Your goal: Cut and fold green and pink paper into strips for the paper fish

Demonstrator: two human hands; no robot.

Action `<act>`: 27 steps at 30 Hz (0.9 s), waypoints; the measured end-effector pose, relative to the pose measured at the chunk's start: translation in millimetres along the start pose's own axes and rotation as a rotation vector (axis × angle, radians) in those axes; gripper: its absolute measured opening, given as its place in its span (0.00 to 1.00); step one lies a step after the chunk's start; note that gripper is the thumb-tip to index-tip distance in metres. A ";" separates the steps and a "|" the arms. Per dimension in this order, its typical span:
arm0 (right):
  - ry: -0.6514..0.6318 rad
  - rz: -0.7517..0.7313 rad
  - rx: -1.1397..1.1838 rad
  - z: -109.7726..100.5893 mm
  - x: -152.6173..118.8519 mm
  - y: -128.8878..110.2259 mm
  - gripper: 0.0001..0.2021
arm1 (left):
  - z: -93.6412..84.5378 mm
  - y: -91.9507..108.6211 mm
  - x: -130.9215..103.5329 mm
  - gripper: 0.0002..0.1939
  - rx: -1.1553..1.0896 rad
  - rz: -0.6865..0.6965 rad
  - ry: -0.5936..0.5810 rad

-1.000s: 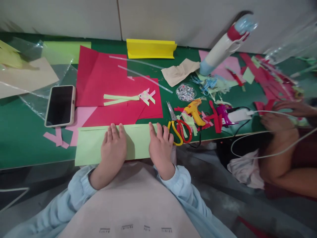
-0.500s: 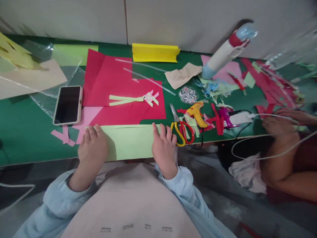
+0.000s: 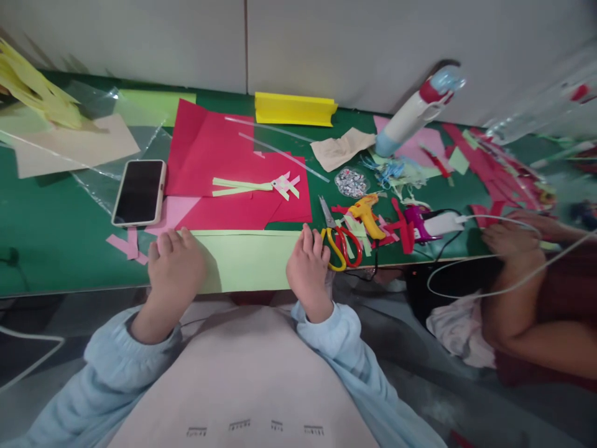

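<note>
A sheet of light green paper lies along the near table edge and overhangs it, with a narrow crease line along its far side. My left hand grips its left end, fingers together and bent at the far edge. At the right end, my right hand holds the same sheet, fingertips at the far corner. Both thumbs are hidden. Just right of that hand are scissors with one yellow and one red handle. Beyond the sheet, a woven pink-and-green paper fish with long green strips rests on red paper.
A phone lies at left near pink strips. To the right are a yellow glue gun, a bag of small beads, a bottle and paper scraps. A co-worker's hands are at far right, beside a white cable.
The view has shifted slightly. My right hand's fingers have drawn closer together at the sheet's far corner, and my left fingers look more bent. The sheet stays between my hands.
</note>
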State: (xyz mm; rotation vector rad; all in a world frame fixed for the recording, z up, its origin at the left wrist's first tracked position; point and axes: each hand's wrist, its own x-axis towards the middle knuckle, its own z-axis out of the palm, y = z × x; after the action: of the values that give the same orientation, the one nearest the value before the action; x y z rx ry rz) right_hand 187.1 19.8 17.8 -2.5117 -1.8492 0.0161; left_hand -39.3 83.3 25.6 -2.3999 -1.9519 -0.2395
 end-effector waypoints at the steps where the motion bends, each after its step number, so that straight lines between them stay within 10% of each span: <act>1: -0.001 -0.002 0.000 0.0 0.3 0.5 0.27 | -0.9 4.2 0.2 0.30 0.013 0.022 -0.010; 10: 0.085 -0.084 0.112 -3.1 2.3 12.2 0.24 | -7.0 49.4 31.6 0.21 0.050 0.336 -0.042; 19: 0.093 -0.074 0.310 -7.9 22.6 27.4 0.24 | -4.4 44.5 48.8 0.15 0.048 0.455 -0.036; 27: 0.169 -0.261 0.581 -29.4 39.9 39.1 0.09 | -39.5 45.9 59.0 0.13 -0.015 0.628 0.206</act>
State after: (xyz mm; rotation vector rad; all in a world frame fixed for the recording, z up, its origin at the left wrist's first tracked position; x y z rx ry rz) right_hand 237.0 45.9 46.5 -1.8217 -1.7651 0.2824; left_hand 13.4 125.9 76.2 -2.7126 -1.0463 -0.4435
